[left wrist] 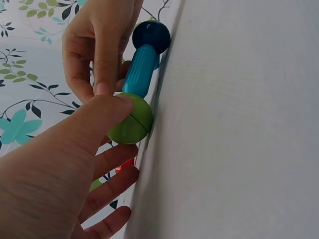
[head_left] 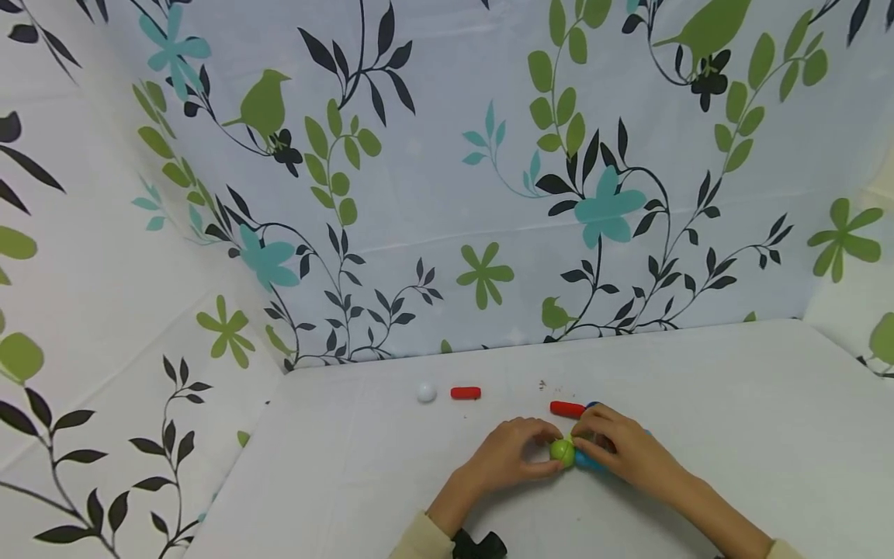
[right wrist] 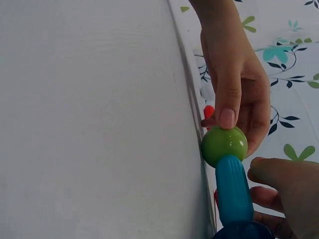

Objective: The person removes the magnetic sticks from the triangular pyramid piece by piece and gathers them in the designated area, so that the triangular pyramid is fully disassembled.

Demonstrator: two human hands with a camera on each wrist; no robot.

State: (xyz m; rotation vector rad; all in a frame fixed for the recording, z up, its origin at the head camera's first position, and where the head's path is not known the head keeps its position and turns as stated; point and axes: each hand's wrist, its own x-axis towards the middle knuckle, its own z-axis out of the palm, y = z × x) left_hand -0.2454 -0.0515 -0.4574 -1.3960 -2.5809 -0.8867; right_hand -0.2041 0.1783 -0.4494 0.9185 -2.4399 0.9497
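Observation:
A green ball [head_left: 562, 453] sits at one end of a blue stick [right wrist: 233, 191], touching it. My left hand [head_left: 513, 456] pinches the ball, with the thumb on it and the other fingers spread beyond. On the stick's other side, my right hand [head_left: 632, 454] has its fingers curled against it close to the ball. A dark blue ball [left wrist: 151, 37] is at the stick's far end. Just behind the right hand lies a red stick [head_left: 567, 409], its right end next to a dark blue piece that the hand partly hides.
Farther back on the white table [head_left: 349, 450] are a white ball [head_left: 426, 393] and another red stick [head_left: 466, 393]. A black object [head_left: 479, 545] lies near the left sleeve. Patterned cloth [head_left: 419, 194] hangs behind and at the sides.

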